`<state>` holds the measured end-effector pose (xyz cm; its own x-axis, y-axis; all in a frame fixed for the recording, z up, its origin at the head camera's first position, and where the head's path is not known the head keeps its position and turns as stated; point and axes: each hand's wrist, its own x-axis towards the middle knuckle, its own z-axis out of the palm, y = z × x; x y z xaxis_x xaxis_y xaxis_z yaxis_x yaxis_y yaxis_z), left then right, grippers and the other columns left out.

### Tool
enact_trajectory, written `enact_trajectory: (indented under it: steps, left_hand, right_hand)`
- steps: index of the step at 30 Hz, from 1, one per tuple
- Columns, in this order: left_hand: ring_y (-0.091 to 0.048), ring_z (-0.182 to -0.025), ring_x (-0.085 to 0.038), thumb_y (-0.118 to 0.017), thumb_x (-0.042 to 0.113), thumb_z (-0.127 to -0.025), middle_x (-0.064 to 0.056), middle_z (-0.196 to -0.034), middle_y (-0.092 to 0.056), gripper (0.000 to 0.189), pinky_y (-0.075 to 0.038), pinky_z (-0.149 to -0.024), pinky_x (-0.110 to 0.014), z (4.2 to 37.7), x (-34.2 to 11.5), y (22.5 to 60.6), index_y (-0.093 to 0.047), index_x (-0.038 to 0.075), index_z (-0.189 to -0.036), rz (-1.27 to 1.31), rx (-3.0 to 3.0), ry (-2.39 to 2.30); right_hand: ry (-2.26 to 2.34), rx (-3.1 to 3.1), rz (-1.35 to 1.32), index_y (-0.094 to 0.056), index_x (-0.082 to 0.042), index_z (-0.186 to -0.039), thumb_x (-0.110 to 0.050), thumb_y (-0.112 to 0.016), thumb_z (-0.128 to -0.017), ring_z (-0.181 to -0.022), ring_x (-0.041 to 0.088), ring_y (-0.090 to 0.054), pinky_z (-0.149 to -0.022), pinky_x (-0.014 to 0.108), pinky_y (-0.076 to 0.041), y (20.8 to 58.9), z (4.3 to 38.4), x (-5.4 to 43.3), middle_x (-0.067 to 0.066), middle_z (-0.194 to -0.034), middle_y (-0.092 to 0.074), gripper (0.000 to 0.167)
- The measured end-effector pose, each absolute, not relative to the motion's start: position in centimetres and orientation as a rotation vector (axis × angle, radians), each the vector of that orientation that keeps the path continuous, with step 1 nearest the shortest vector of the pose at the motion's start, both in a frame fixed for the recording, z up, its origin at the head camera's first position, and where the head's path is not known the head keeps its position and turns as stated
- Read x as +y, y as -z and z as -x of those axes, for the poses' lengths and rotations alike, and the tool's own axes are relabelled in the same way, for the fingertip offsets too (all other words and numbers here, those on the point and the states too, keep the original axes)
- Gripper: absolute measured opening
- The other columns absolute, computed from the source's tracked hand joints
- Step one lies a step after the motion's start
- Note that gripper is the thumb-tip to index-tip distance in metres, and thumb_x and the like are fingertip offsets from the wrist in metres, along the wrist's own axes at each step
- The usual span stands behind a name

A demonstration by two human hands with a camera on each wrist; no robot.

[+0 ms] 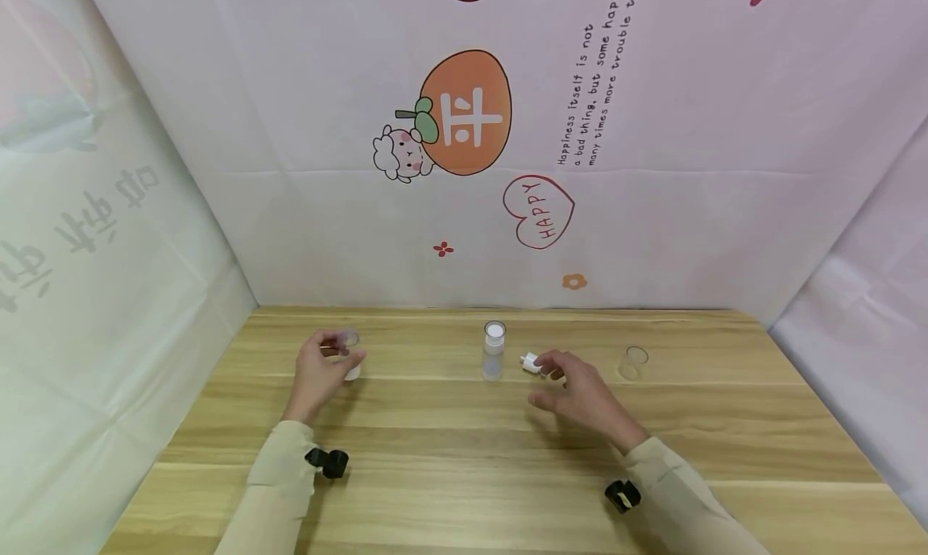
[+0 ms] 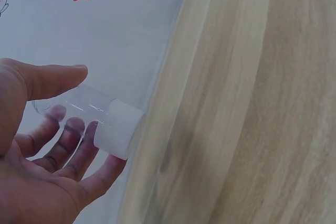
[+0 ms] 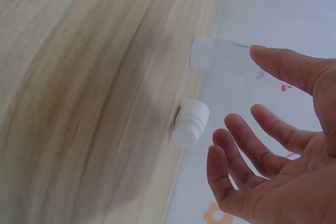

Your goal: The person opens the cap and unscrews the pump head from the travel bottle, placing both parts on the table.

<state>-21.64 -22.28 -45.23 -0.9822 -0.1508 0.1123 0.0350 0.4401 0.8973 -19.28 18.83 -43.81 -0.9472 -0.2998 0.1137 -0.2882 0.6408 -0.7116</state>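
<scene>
My left hand (image 1: 324,370) is around a small clear bottle (image 2: 86,103) with a white lower part, which stands at the left of the table. The thumb lies along one side of it, and several fingertips show through its clear wall. My right hand (image 1: 580,390) hovers with fingers loosely bent and nothing between them. Its fingertips are close to a white bottle top (image 3: 190,123) with a narrow nozzle, lying on its side. Left of that stands another clear bottle (image 1: 493,358), with a white collar at its upper end in the head view; my thumb covers that end in the right wrist view.
A small clear cap (image 1: 633,366) sits to the right, beyond my right hand. The wooden table (image 1: 449,474) ends at a printed cloth wall (image 1: 333,241) at the back, with more cloth at both sides. Each wrist carries a black camera mount (image 1: 622,496).
</scene>
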Motion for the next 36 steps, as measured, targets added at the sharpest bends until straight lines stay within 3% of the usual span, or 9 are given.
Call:
enact_trajectory:
  steps: [4,12,21,36]
  left_hand:
    - [-0.055,-0.110,-0.034,-0.076,0.016,-0.093,-0.022,-0.123,-0.054,0.053,-0.050,-0.073,-0.018,21.7,-22.5,45.5,-0.049,-0.006,-0.133,-0.150,-2.508,1.593]
    - [-0.051,-0.114,-0.034,-0.077,0.021,-0.092,-0.021,-0.125,-0.052,0.057,-0.048,-0.084,-0.032,21.8,-22.7,46.1,-0.046,-0.005,-0.133,-0.230,-2.505,1.563]
    - [-0.052,-0.111,-0.032,-0.077,0.016,-0.091,-0.021,-0.122,-0.053,0.053,-0.046,-0.076,-0.015,22.3,-23.1,46.6,-0.047,-0.006,-0.129,-0.262,-2.440,1.582]
    - [-0.052,-0.108,-0.032,-0.078,0.013,-0.089,-0.022,-0.119,-0.053,0.051,-0.045,-0.077,-0.017,22.5,-22.9,46.6,-0.048,-0.008,-0.124,-0.292,-2.399,1.571]
  right_hand:
    - [1.220,2.832,0.510,-0.061,0.001,-0.126,-0.013,-0.082,-0.086,-0.109,0.039,-0.060,-0.089,0.054,-0.052,44.0,19.2,18.7,0.017,-0.118,-0.066,0.046]
    - [1.202,2.848,0.533,-0.061,0.001,-0.125,-0.013,-0.083,-0.086,-0.107,0.039,-0.061,-0.089,0.055,-0.052,44.2,19.3,18.7,0.017,-0.117,-0.066,0.047]
    - [1.214,2.838,0.541,-0.061,0.001,-0.124,-0.012,-0.083,-0.086,-0.107,0.039,-0.061,-0.089,0.056,-0.052,44.2,19.3,18.7,0.017,-0.117,-0.066,0.046]
    - [1.220,2.827,0.566,-0.061,0.003,-0.125,-0.011,-0.082,-0.086,-0.106,0.040,-0.061,-0.088,0.056,-0.052,44.0,19.1,18.6,0.019,-0.117,-0.066,0.047]
